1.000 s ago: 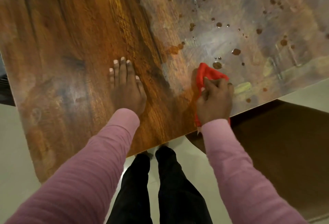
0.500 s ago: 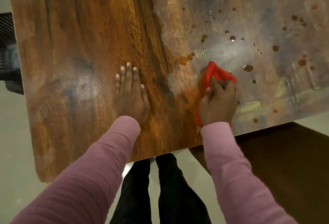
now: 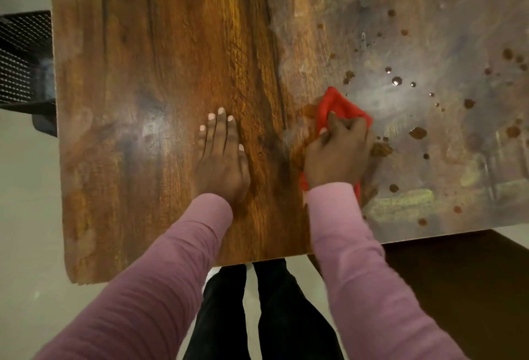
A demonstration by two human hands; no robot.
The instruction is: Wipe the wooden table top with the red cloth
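The left hand [image 3: 221,156] lies flat on the brown wood-grain counter [image 3: 160,59], palm down, fingers straight and close together, its pink-sleeved arm reaching in from below. Just to its right, apart from it, the right hand [image 3: 337,153] presses down with fingers curled, bunching the crumpled red cloth [image 3: 340,105], which shows beyond the knuckles and beside the wrist. The cloth sits at the edge of the smeared grey patch, with brown droplets [image 3: 418,132] scattered to its right.

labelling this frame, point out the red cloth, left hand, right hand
red cloth [image 3: 340,105]: head view, bare far corner
left hand [image 3: 221,159]: head view, back of hand
right hand [image 3: 337,155]: head view, back of hand
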